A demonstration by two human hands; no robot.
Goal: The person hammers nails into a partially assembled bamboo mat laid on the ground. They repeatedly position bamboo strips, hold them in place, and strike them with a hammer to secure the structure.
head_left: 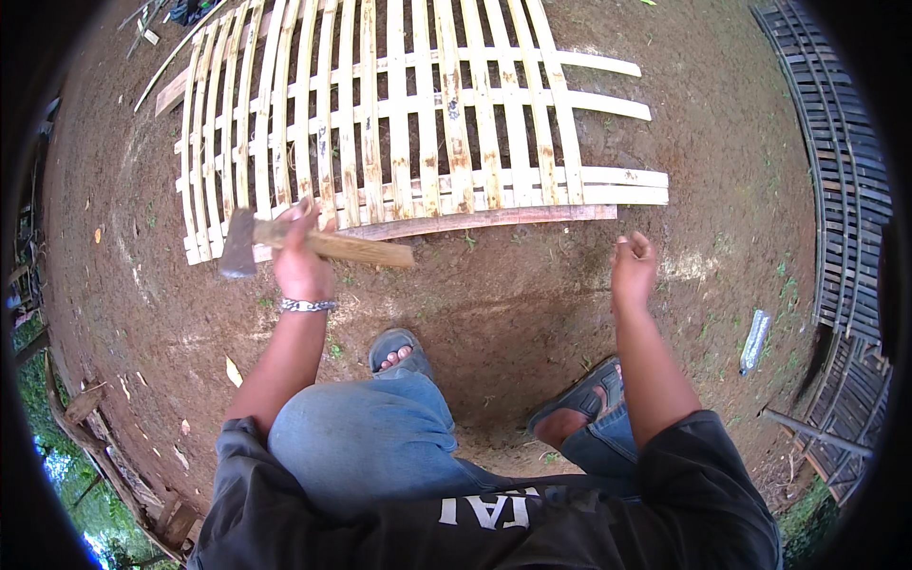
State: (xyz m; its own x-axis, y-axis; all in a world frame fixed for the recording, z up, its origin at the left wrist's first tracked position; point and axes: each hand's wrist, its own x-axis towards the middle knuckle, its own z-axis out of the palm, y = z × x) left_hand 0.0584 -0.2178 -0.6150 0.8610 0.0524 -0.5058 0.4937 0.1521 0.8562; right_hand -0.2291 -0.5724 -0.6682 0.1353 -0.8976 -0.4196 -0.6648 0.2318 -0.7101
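The work in hand looks like hatchet work on a slatted panel (459, 161), probably split bamboo, at a pause between strokes. The left hand (302, 268) is closed round the handle of a hatchet (351, 249), near its head, just by the panel's near edge. The right hand (635, 275) hangs apart from the panel, fingers curled (whether they pinch something small, I cannot tell). A next stroke would seem to call for a grip farther down the handle and the right hand well clear of the blade.

The panel lies flat in front of the feet, a wooden plank (494, 220) along its near edge, on bare brown earth (494, 294) with sparse weeds. It is an outdoor yard: dark slatted racks (836, 161) at the right, a silvery packet (755, 342) near them, greenery (95, 513) at lower left.
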